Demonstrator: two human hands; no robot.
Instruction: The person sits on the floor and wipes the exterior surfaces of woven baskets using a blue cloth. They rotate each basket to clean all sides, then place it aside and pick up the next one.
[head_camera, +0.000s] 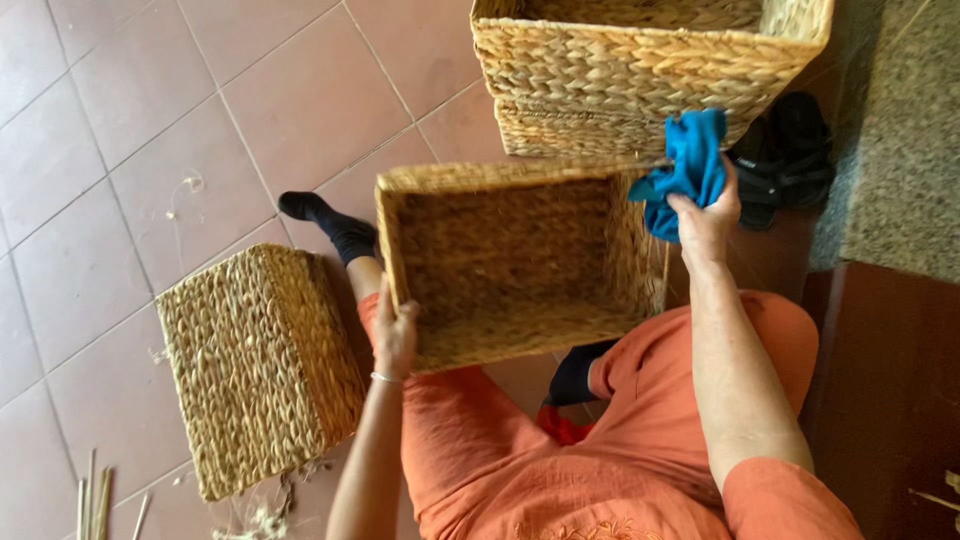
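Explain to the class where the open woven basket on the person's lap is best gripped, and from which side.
Probably at the rim of the woven basket, from its open side. The stiff edge lets fingers hook inside with the thumb outside, as the left hand does at the near corner. The right hand holds a blue cloth.

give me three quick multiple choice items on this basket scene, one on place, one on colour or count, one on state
1. Where is the left hand?
A. on the rim of the open woven basket
B. flat on the tiled floor
C. on the overturned basket

2. What colour is the cloth in the right hand?
A. red
B. blue
C. white

3. How does the basket on the floor at the left lie?
A. opening up, filled
B. crushed flat
C. turned over, woven base and sides showing

Answers:
1. A, the fingers wrap the basket's near left rim.
2. B, the bunched cloth is bright blue.
3. C, no opening shows, only a closed weave.
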